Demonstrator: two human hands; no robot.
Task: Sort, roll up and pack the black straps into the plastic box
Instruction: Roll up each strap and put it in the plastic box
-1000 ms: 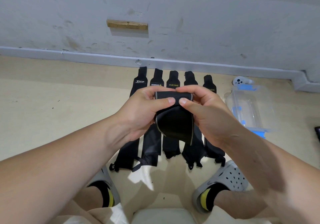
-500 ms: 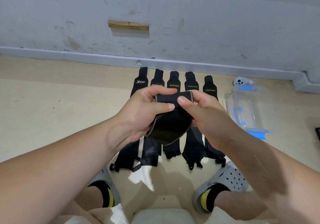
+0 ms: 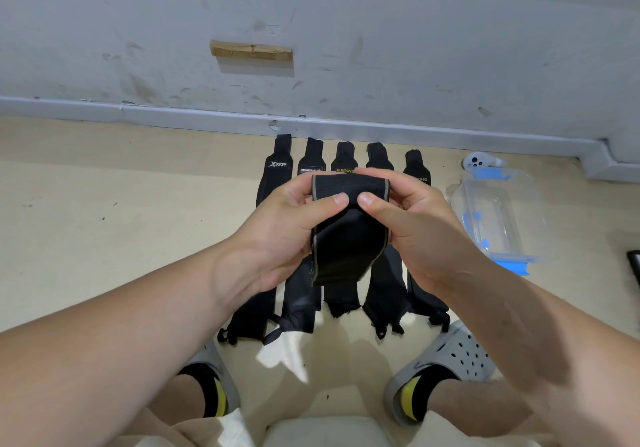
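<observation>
"Head view, middle of the frame: what was in the hands?"

"One black strap (image 3: pixel 348 238), held in the air above the others. Its top end was folded over into the start of a roll, and the loose tail hung down below the palms."

"And the fingers?"

"Both thumbs pressed on the front of the fold, tips nearly meeting. The left hand (image 3: pixel 277 235) and right hand (image 3: pixel 419 232) had their other fingers curled behind it. They were pinching from both sides, I'd guess, to keep the roll even and tight."

"The rest of them?"

"Five more straps (image 3: pixel 344 157) lay flat side by side on the floor, centre of the frame behind the hands, labels towards the wall. I reckon they were laid out like that so each could be taken in turn."

"The box?"

"The plastic box (image 3: pixel 498 214) sat at the right of the frame, near the row, handy for dropping rolls in. I saw nothing black in it, and whether its lid was on I couldn't tell. A small white gadget (image 3: pixel 475 162) lay just beyond it, by the skirting. Grey clogs (image 3: pixel 460 356) showed at the bottom."
</observation>
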